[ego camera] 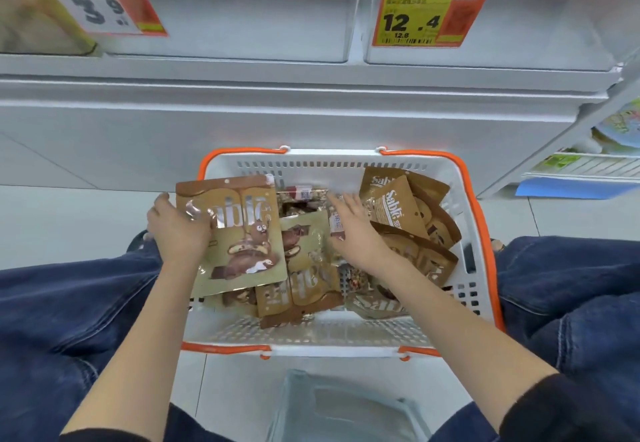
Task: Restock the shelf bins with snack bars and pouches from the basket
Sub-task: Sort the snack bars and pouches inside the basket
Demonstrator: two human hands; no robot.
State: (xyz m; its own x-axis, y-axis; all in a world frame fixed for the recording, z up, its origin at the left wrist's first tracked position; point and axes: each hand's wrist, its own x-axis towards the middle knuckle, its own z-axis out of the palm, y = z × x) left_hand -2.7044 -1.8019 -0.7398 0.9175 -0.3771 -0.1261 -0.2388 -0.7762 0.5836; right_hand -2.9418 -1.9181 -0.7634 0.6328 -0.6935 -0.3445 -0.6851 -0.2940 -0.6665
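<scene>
A glossy tan foil pouch, printed with a silver logo and a brown cartoon figure, was gripped at its left edge by the left hand above the white orange-rimmed plastic basket. The right hand was held flat, fingers released, over brown pouches inside.

A shop aisle: clear shelf bins along the white shelf's front edge carry printed price tags, with a white-and-orange shopping basket on the tiled floor.
</scene>
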